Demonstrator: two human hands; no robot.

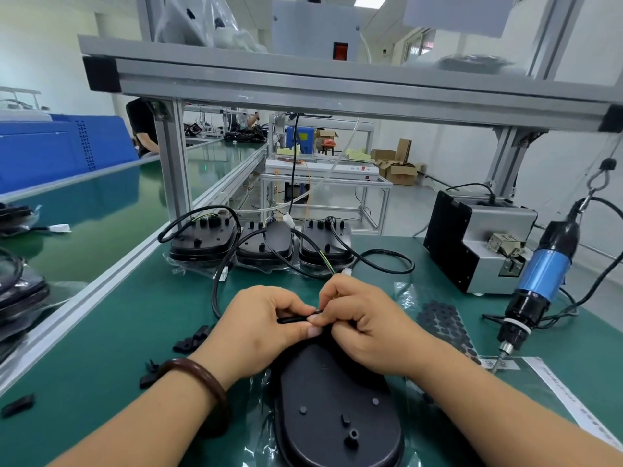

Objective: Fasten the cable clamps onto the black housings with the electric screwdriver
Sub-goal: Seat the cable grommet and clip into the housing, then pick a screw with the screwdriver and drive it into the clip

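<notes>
Nearest me, the black oval plastic housing (337, 409) lies flat on the green desk (118, 332), steady for screwing. Blue electric screwdriver (539, 281) hangs right, within reach. My left hand (259, 325) and right hand (367, 325) pinch the housing's thin black cable (293, 319), fingers clamped, probably to seat a clamp.

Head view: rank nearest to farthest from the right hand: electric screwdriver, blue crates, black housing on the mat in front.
1. Black housing: directly beneath the right hand.
2. Electric screwdriver: hanging to the right.
3. Blue crates: far left, at the back.
</notes>
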